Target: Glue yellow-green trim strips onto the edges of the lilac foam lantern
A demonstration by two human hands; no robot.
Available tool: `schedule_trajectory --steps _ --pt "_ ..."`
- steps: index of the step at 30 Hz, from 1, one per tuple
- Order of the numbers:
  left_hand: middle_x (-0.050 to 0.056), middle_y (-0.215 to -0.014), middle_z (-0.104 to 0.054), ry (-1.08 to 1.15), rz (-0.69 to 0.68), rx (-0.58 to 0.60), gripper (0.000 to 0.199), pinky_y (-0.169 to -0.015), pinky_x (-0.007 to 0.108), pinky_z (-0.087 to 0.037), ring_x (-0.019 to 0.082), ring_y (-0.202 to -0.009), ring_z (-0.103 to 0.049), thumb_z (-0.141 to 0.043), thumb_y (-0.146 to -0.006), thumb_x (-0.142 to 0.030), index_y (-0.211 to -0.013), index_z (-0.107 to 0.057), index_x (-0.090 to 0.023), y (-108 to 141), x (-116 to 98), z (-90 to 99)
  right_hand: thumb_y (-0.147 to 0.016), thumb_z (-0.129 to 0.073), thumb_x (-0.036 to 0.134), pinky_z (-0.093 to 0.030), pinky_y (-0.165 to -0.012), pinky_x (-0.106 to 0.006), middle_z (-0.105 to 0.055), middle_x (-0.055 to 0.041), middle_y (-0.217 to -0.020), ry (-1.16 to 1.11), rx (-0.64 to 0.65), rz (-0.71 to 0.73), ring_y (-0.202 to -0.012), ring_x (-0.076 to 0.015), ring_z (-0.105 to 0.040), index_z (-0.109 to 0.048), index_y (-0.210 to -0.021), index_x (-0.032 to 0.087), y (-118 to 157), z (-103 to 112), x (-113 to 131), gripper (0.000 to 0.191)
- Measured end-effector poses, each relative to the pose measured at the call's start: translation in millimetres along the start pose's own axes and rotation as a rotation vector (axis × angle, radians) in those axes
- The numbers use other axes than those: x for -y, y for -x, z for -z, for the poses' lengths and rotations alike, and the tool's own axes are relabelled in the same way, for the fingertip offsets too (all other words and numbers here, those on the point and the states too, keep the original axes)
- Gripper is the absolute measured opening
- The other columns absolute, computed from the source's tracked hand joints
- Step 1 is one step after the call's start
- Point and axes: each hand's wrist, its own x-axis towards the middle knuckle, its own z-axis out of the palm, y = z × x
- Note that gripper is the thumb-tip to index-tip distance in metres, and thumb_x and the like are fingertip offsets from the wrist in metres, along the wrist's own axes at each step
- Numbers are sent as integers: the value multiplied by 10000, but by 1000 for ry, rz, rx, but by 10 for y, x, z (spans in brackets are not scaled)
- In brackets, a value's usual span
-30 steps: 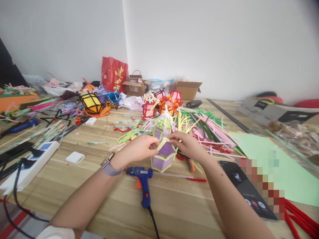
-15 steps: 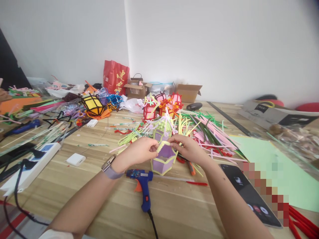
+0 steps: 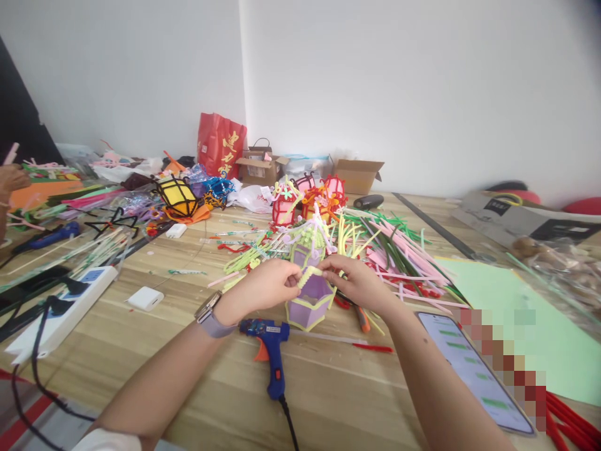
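Between my two hands is a short pale-yellow twisted pipe cleaner (image 3: 307, 276), pinched at its left end by my left hand (image 3: 277, 280) and at its right end by my right hand (image 3: 350, 279). Just below and behind it stands a purple lantern body (image 3: 307, 312) with pale-yellow edging, its top uncovered. Behind that is a light-green and lilac lantern top (image 3: 313, 237) with curled tips. A blue hot glue gun (image 3: 271, 351) lies on the table in front of the lantern body, its orange trigger facing left.
Pink, green and yellow pipe cleaners (image 3: 399, 250) are heaped at the right. A phone (image 3: 474, 369) lies beside my right forearm, near a green sheet (image 3: 526, 326). A white power strip (image 3: 61, 313) and charger (image 3: 145, 299) are at left. Another person's hand (image 3: 12, 178) shows far left.
The phone screen has gone from a dark call display to a light page with green bars. The other person's hand shows more. My hands keep their pinch with hardly any movement.
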Motion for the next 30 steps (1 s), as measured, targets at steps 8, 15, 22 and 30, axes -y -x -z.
schedule_trajectory --steps 8,15,22,30 --pt "-3 -658 -640 90 9 16 93 -563 229 -356 143 -627 -576 -525 -753 -212 -702 -591 -170 28 33 99 -877 -479 242 -478 -767 -319 -701 -61 -875 26 -72 -29 -834 -193 -638 -634 -870 202 -14 15 -19 160" --pt "7 -659 -635 -253 121 -83 132 -550 258 -326 171 -608 -564 -524 -722 -149 -812 -611 -191 60 226 345 -773 -526 165 -385 -494 -248 -649 4 -621 187 194 -389 -553 -152 -585 -602 -778 211 126 325 -156 89" --pt "94 -686 -656 -481 290 -67 88 -607 291 -375 244 -702 -619 -627 -657 -104 -666 -586 -181 46 466 223 -674 -656 127 -330 -414 -245 -652 13 -548 251 327 -442 -444 -155 -577 -617 -662 229 192 303 -90 110" --pt "98 -746 -666 -448 213 -162 317 -640 289 -368 204 -726 -603 -393 -914 -276 -683 -590 -184 187 310 143 -837 -648 337 -389 -875 -436 -713 -95 -940 438 221 -18 -985 -300 -587 -706 -851 213 13 -108 517 138"
